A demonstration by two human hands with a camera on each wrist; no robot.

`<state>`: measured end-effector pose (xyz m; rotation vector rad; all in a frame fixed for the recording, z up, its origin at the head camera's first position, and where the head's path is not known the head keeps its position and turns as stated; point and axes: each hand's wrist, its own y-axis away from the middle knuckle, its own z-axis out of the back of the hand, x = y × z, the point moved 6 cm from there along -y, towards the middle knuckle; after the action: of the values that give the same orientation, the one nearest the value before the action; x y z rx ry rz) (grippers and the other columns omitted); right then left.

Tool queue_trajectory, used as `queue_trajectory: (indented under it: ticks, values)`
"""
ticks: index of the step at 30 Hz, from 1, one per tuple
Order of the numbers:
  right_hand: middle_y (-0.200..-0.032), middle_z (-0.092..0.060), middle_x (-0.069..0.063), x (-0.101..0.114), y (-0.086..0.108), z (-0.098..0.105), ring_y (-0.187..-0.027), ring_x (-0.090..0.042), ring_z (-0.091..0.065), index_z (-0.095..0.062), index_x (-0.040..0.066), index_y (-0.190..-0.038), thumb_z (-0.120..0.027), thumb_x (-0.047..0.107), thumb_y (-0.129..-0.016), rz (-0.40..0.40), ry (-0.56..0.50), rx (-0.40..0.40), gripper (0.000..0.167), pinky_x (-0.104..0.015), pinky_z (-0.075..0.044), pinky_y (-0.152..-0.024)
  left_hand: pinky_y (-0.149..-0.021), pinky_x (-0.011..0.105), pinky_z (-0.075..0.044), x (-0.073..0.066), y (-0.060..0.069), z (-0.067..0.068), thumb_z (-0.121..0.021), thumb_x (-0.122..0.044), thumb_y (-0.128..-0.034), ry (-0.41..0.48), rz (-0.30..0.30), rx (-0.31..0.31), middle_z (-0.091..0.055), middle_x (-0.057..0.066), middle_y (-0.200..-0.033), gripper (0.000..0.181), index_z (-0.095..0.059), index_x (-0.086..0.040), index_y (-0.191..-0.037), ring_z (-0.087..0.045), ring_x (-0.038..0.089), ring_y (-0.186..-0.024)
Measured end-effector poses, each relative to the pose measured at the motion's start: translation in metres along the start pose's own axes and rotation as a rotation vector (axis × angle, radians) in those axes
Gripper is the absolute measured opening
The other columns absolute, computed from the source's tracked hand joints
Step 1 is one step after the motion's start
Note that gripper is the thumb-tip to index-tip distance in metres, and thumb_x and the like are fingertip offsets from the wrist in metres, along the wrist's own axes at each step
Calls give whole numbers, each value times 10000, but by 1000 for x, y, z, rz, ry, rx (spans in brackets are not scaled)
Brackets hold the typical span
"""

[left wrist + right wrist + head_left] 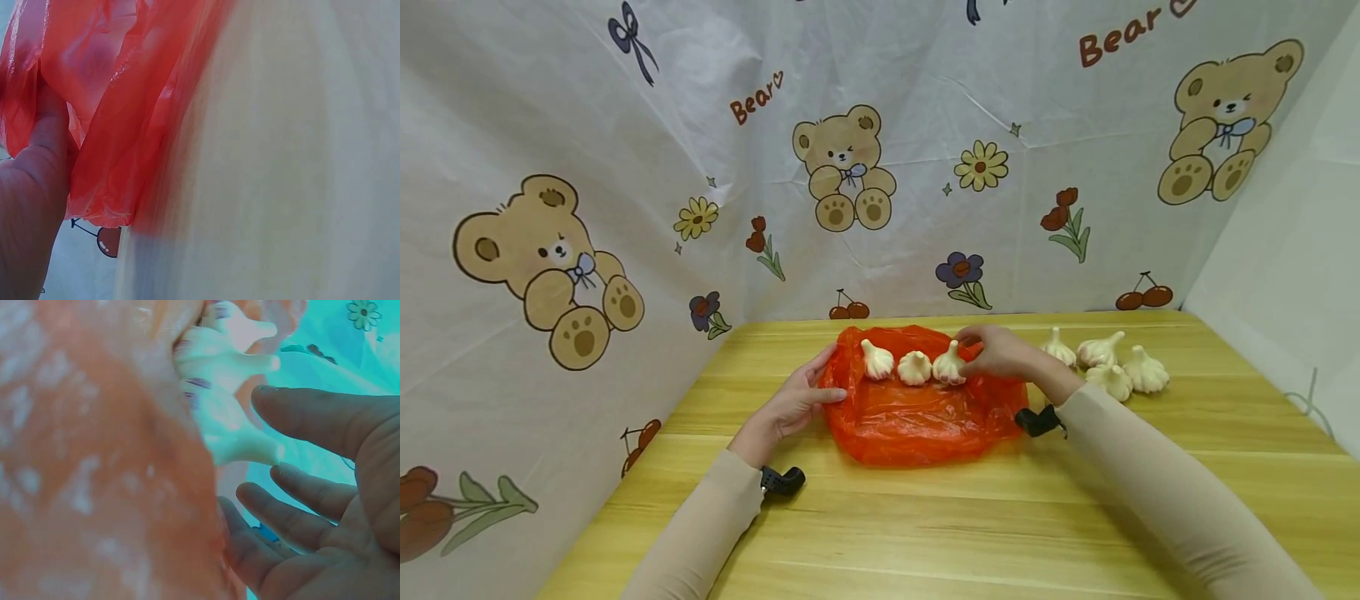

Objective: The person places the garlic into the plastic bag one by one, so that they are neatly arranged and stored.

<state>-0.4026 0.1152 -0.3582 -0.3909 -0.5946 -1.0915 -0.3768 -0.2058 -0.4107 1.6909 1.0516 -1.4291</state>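
A red plastic bag (917, 433) lies spread open on the table, with three garlic bulbs in a row on it: left (877, 361), middle (914, 368) and right (948, 364). My left hand (793, 400) holds the bag's left edge, thumb in front; the left wrist view shows the hand (37, 181) against the red plastic (119, 137), some fingers hidden. At the right bulb is my right hand (1003, 354). In the right wrist view its thumb and fingers (312, 525) are spread around the nearest bulb's stem (234, 434), pinching nothing.
Several more garlic bulbs (1107, 381) sit together on the wooden table (925, 533), right of the bag. A white cloth (917, 233) printed with bears and flowers hangs behind the table and on its left. A thin cable (1311, 407) is at the right edge.
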Motion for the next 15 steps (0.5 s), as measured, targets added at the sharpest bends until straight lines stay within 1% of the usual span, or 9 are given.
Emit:
queue_trajectory:
  ticks: [3,6,10,12,15]
  values:
    - [-1446,-565,-273,2,5,6,-1268,-455,-582,-543,12,-1438,-781,180,-901,9,-26,-1,611,-541,-550,-1033,-1031,367,-558,-1,0,0,-626,152,-914,0,-1,-4,-179,39,-1733,965,-171,-244,-1668,-256,355,-1559]
    - [-1445,-560,-281,3,11,10,-1289,-477,-573,-522,-10,-1449,-771,170,-916,32,-65,14,615,-541,-563,-1030,-1032,370,-557,-1,0,0,-627,152,-915,-4,2,-10,-175,31,-1735,965,-179,-252,-1667,-247,354,-1564]
    - [-1433,-579,-262,2,21,15,-1297,-480,-575,-540,4,-1437,-768,167,-925,60,-129,51,583,-525,-581,-1017,-1029,393,-559,-1,1,-1,-630,148,-916,-11,7,-13,-175,26,-1735,966,-187,-271,-1665,-252,361,-1564]
    - [-1421,-591,-258,1,28,17,-1294,-480,-578,-548,11,-1432,-762,165,-932,83,-143,63,565,-514,-590,-1006,-1031,400,-556,-1,1,-2,-634,145,-915,-13,9,-12,-173,26,-1736,970,-186,-278,-1664,-251,363,-1564]
    - [-1409,-603,-250,0,37,22,-1297,-476,-579,-554,29,-1431,-754,161,-938,106,-150,54,548,-510,-583,-1020,-1034,408,-553,-1,1,-2,-637,143,-916,-12,11,-7,-171,33,-1736,972,-184,-282,-1664,-250,367,-1562]
